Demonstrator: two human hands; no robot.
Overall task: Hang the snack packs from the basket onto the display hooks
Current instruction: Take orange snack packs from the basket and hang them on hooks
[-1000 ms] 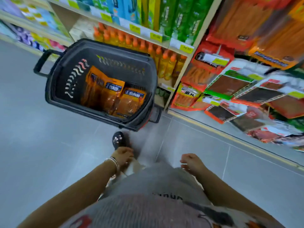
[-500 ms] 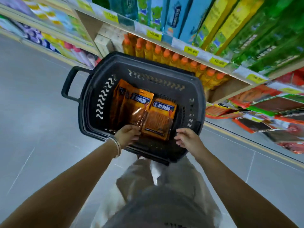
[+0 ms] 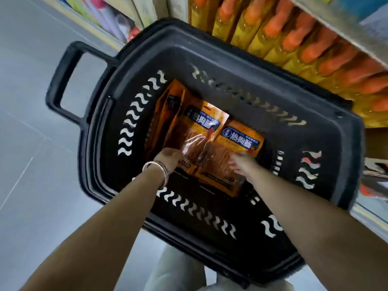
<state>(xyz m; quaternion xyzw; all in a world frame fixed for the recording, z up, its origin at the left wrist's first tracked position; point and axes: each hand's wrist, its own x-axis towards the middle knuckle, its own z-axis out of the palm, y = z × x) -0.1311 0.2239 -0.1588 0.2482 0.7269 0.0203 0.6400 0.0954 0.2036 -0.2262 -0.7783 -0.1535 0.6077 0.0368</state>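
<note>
A black plastic basket (image 3: 327,131) stands on the floor below me and holds several orange snack packs with blue labels. Both my hands reach into it. My left hand (image 3: 168,158), a bracelet on its wrist, grips the lower edge of the middle snack pack (image 3: 199,124), whose clear film is crinkled. My right hand (image 3: 241,163) pinches the lower part of the right snack pack (image 3: 241,139). A third pack (image 3: 168,106) leans against the left side behind them. The display hooks are out of view.
The basket's handle (image 3: 63,80) points left over the grey tiled floor (image 3: 31,164). Behind the basket a low shelf carries a row of yellow bottles with orange caps (image 3: 294,38). Blurred hanging packs (image 3: 373,171) show at the right edge.
I have leaned in over the basket. Both hands went from the near rim down onto the snack packs and took hold of them.
</note>
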